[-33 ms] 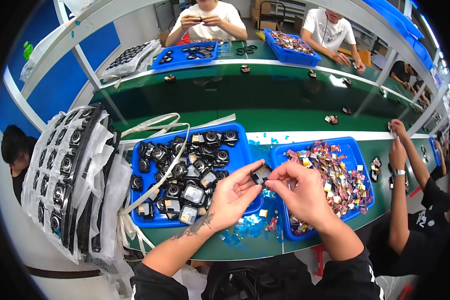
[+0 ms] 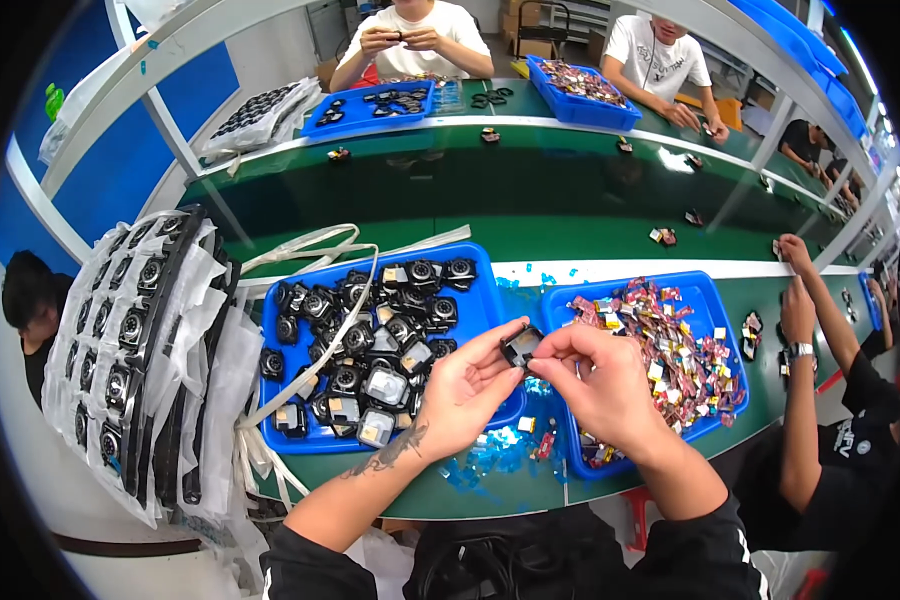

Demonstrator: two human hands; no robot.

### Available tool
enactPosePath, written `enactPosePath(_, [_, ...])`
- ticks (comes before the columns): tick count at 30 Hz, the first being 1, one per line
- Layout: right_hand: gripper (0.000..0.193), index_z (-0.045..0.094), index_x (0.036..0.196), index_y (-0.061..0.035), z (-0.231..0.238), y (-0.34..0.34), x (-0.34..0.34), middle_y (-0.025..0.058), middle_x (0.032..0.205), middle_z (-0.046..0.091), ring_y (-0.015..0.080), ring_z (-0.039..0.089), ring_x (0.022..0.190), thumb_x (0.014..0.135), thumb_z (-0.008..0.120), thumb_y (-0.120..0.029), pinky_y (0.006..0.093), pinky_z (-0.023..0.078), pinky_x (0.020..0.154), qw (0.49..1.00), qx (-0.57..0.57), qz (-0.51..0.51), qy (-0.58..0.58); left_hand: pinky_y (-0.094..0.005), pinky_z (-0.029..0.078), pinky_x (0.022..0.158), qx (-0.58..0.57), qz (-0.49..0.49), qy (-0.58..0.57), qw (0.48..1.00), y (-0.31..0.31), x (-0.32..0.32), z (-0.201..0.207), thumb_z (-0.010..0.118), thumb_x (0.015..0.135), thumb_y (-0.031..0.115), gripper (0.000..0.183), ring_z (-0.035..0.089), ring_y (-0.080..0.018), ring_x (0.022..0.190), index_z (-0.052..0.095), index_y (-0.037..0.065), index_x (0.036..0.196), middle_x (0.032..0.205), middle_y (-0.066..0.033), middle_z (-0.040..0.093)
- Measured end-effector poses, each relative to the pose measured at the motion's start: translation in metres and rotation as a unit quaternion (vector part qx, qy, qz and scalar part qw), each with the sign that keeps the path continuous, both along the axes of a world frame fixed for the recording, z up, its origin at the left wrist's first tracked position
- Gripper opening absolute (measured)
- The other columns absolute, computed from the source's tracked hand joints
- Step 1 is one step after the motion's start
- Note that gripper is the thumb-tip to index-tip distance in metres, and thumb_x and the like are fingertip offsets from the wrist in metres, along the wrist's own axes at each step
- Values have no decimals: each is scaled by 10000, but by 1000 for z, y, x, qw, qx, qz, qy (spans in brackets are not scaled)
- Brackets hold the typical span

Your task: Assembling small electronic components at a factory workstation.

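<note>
Between my hands, above the gap between two trays, is a small black watch case [image 2: 521, 347] with an open, hollow side facing up. My left hand [image 2: 467, 392], palm up, grips it with thumb and fingers. The fingers of my right hand [image 2: 602, 380] are bent in a pinch at its right edge; their tips partly hide that corner. Left of my hands, a blue tray [image 2: 490, 268] holds a heap of similar black watch cases [image 2: 346, 380]. Under and beyond my right forearm, another blue tray [image 2: 738, 380] is piled with small reddish flexible parts with white and yellow pieces [image 2: 670, 345].
Blue film scraps [image 2: 480, 470] litter the green table between the trays. Stacked trays of watch cases in white wrap [image 2: 120, 360] stand at left, with a pale strap [image 2: 375, 270] trailing over. Beyond runs a green conveyor [image 2: 420, 190] carrying small parts. A co-worker's arms [image 2: 798, 350] reach in at right.
</note>
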State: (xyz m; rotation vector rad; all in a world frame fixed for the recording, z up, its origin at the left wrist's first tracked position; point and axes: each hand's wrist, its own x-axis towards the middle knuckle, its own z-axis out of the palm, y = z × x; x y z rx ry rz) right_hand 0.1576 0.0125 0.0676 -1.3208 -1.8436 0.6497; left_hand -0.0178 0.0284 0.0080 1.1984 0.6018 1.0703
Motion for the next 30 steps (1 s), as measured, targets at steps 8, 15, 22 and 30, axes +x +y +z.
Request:
enactPosePath(8, [81,678,893,2,-11,-2,-5,106,680,643,159,567,529,831,696,-47,307,458,516,999,6,-9,32,-300,441,1036,-14,-24,-1,1000,-3,1,-2,519,922,-96,529,537,-198,1230,373,-57,1429,1352,-172,526])
enactPosePath(15, [70,683,885,-5,-6,0,-6,113,690,659,167,581,521,834,690,-51,305,462,511,1000,11,-10,18,-298,453,1016,-1,-15,-1,1000,-3,1,-2,522,932,-80,514,555,-195,1198,371,-79,1422,1312,-176,548])
enactPosePath(22, [87,658,801,-29,-2,2,-4,101,701,672,230,629,579,786,716,-92,357,486,540,1000,-18,5,-1,-280,448,1007,19,-25,55,998,-6,0,-5,485,955,-61,500,558,-180,1190,376,-36,1443,1301,-162,561])
enactPosePath(30, [196,554,719,-55,-5,5,-2,68,653,534,281,528,635,719,750,-57,419,411,588,987,140,4,-77,-318,478,997,28,-19,15,999,-9,2,-3,476,966,-47,469,577,-161,1134,382,-58,1426,1289,-148,567])
